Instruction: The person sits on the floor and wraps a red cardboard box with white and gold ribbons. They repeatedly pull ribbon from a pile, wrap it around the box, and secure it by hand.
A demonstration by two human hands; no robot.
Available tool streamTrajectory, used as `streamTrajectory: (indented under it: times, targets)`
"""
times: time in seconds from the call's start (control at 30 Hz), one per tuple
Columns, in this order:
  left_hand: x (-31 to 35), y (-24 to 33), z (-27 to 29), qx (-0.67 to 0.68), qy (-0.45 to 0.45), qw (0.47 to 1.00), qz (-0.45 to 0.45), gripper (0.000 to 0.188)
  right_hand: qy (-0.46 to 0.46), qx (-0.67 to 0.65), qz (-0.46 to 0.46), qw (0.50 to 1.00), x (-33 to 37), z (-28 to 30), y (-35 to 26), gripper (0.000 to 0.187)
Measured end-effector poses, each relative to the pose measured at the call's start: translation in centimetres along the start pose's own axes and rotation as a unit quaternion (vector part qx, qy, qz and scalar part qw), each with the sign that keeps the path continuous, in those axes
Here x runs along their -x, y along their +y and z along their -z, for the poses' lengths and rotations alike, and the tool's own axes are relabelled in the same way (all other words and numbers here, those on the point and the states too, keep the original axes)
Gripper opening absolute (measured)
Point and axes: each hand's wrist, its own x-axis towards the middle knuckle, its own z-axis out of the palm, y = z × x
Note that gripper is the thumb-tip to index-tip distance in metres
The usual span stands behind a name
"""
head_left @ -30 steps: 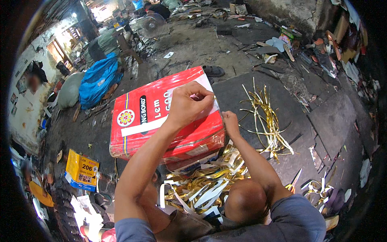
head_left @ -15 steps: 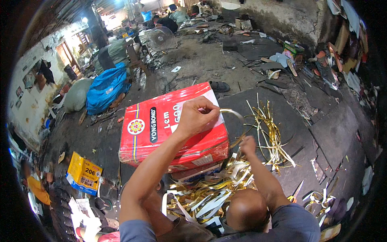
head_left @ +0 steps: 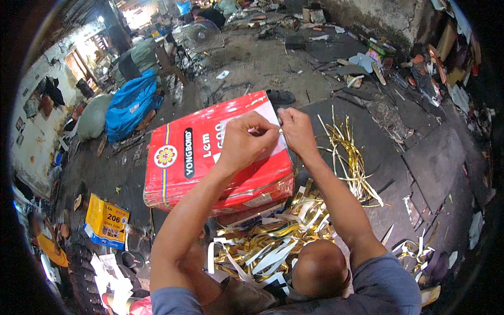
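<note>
Left hand [head_left: 247, 139] pinches a small gold-and-white strip [head_left: 280, 132] over the right edge of the red box [head_left: 207, 167], right hand [head_left: 299, 132] just beside it

The strip is held between thumb and fingertips; the right hand's fingers are curled, but whether they also grip it cannot be told. Loose strips [head_left: 270, 252] lie heaped on the near side, a golden bundle [head_left: 356, 167] to the right. A slack pinch or uneven pull could let so slight a piece twist or slip
</note>
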Motion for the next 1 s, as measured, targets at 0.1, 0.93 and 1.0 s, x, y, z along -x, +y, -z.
streamTrajectory:
  times: [0.1,0.93,1.0]
  targets:
    - [-0.8,-0.5,0.4,-0.022,-0.006,0.999,-0.047,0.006,0.025,-0.038,-0.013,0.999,0.6,-1.4,2.9,0.045]
    - [-0.5,-1.4,1.5,-0.213,-0.041,0.924,-0.316,0.018,0.008,0.035,-0.096,0.995,5.7,-0.7,12.8,0.041]
    - [-0.4,-1.1,1.8,-0.224,-0.039,0.925,-0.304,0.019,0.001,0.032,-0.076,0.997,5.7,-1.3,13.3,0.041]
